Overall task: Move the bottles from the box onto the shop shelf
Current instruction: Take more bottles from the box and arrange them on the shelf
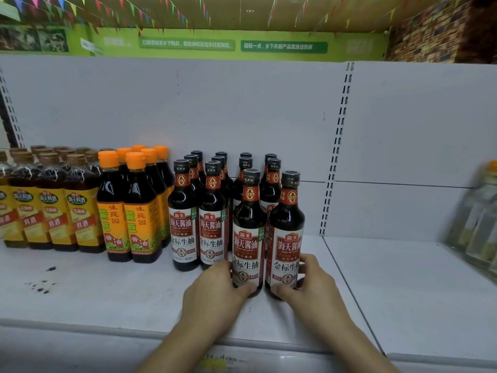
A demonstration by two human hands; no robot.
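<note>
Two dark soy sauce bottles with black caps and red-and-white labels stand upright at the front of the white shelf (121,294). My left hand (212,289) grips the base of the left bottle (248,232). My right hand (312,286) grips the base of the right bottle (287,232). Behind and to the left of them, several identical bottles (199,211) stand in rows. The box is not in view.
Orange-capped soy sauce bottles (129,205) and yellow-labelled cooking wine bottles (45,205) fill the shelf's left part. Clear bottles (481,216), blurred, stand at the far right. Dark spots (40,286) mark the shelf at front left. A bare shelf stretch (403,278) lies to the right.
</note>
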